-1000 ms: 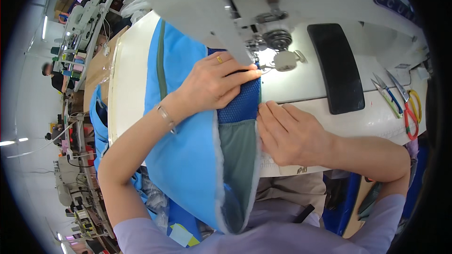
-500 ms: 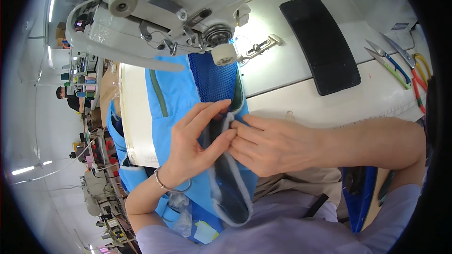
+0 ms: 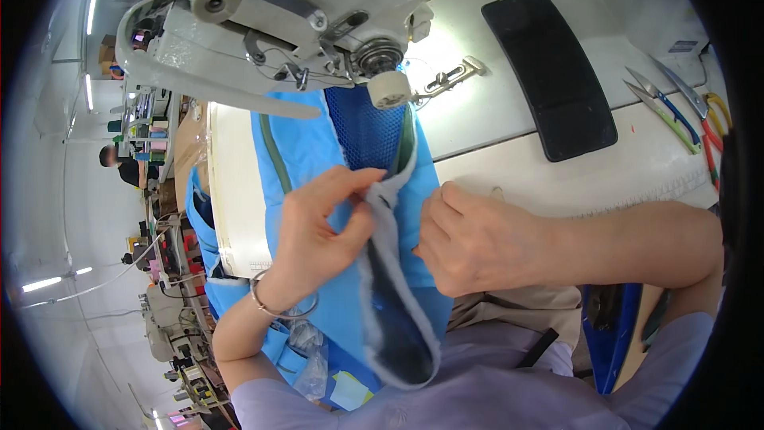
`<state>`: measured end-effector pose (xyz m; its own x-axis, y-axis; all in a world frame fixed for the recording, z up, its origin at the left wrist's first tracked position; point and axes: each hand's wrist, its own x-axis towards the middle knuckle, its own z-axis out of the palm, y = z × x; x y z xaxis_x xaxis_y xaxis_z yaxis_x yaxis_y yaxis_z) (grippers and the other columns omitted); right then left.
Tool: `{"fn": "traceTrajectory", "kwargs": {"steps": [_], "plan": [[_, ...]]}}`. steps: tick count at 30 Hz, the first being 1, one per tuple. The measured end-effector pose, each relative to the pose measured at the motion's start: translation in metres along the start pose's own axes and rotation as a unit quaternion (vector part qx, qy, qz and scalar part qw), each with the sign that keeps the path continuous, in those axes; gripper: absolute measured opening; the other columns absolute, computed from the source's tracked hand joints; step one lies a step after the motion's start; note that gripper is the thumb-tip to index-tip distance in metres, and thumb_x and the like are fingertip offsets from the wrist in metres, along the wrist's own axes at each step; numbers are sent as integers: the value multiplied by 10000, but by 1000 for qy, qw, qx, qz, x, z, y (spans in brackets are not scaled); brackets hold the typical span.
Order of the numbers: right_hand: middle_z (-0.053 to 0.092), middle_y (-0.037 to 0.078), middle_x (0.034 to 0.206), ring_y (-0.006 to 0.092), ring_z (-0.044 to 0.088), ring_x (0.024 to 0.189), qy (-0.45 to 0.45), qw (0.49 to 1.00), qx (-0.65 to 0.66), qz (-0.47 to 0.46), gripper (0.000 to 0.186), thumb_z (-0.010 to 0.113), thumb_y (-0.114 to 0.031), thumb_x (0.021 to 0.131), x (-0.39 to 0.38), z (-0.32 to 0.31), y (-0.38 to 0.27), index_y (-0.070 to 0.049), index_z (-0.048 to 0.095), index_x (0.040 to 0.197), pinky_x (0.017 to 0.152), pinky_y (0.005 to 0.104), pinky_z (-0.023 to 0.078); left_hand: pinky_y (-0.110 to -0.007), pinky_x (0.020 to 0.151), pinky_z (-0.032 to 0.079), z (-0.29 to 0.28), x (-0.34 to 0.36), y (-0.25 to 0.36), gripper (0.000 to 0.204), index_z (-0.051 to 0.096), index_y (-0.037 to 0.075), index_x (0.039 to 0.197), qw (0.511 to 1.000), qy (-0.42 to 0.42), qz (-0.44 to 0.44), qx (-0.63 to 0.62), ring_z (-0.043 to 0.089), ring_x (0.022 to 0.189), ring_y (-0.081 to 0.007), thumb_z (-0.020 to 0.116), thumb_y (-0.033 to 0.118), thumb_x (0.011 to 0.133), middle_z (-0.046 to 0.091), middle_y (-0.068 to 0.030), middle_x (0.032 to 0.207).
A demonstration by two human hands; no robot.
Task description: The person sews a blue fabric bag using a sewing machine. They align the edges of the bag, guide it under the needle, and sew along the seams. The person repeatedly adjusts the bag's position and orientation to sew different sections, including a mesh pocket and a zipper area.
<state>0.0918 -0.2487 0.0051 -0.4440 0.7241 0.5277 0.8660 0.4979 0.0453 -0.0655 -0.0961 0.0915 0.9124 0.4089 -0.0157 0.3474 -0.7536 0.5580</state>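
A bright blue fabric piece [image 3: 306, 139], with a darker blue mesh panel [image 3: 368, 131], lies under the sewing machine head [image 3: 382, 72] and runs down to my lap. A dark strip with a fuzzy grey bound edge [image 3: 368, 302] loops down its front. My left hand [image 3: 322, 231] wears a bracelet at the wrist and pinches the upper part of that grey edge. Just right of it, my right hand [image 3: 477, 243] is closed over the blue fabric, apart from the grey edge. Its fingertips are curled under, so anything between them is hidden.
A black phone [image 3: 553, 76] lies on the machine bed at the right. Beyond it are scissors and snips [image 3: 676, 107] with coloured handles. More blue fabric [image 3: 199, 219] hangs at the table's left edge. A person [image 3: 127, 167] is far off left.
My right hand has come away from the grey edge and moved right, its fingers now curled in. The left hand still pinches the edge. The view has shifted slightly.
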Motion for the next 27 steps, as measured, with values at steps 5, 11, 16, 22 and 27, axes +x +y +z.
{"fn": "traceTrajectory", "kwargs": {"steps": [5, 11, 16, 22, 27], "plan": [[562, 27, 608, 186, 537, 624, 99, 995, -7, 23, 152, 673, -196, 633, 1, 9, 6, -46, 646, 624, 595, 318, 387, -321, 767, 524, 13, -3, 3, 296, 734, -9, 1126, 1000, -31, -2, 0, 678, 855, -236, 646, 3, 844, 691, -129, 921], [604, 92, 703, 233, 601, 693, 196, 977, -69, 44, 188, 660, -191, 655, 8, 11, 20, -6, 647, 682, 626, 319, 449, -438, 940, 507, 39, -7, -24, 321, 747, 55, 1113, 975, 95, 172, 103, 659, 1072, -297, 744, 44, 793, 700, -97, 1151], [636, 129, 774, 288, 647, 796, 152, 985, -41, -77, 258, 644, -229, 713, 4, 6, 13, 23, 676, 757, 661, 329, 483, -536, 1130, 396, 47, -8, -45, 371, 746, 97, 1162, 952, 92, 237, 173, 636, 1175, -292, 755, 124, 792, 703, -67, 1184], [696, 162, 890, 303, 683, 871, 78, 993, 6, -86, 258, 677, -184, 769, 0, 5, 8, 51, 714, 870, 703, 347, 537, -571, 1160, 364, 31, -1, -69, 371, 753, 108, 1198, 937, 40, 302, 171, 648, 1159, -307, 714, 195, 839, 699, -82, 1208], [713, 191, 912, 311, 698, 891, 69, 995, 16, -64, 252, 675, -159, 759, 0, 5, 4, 63, 714, 871, 715, 339, 548, -541, 1156, 392, 28, 0, -70, 497, 719, 145, 1259, 938, 26, 298, 174, 618, 1185, -262, 753, 186, 765, 678, -40, 1228]]}}
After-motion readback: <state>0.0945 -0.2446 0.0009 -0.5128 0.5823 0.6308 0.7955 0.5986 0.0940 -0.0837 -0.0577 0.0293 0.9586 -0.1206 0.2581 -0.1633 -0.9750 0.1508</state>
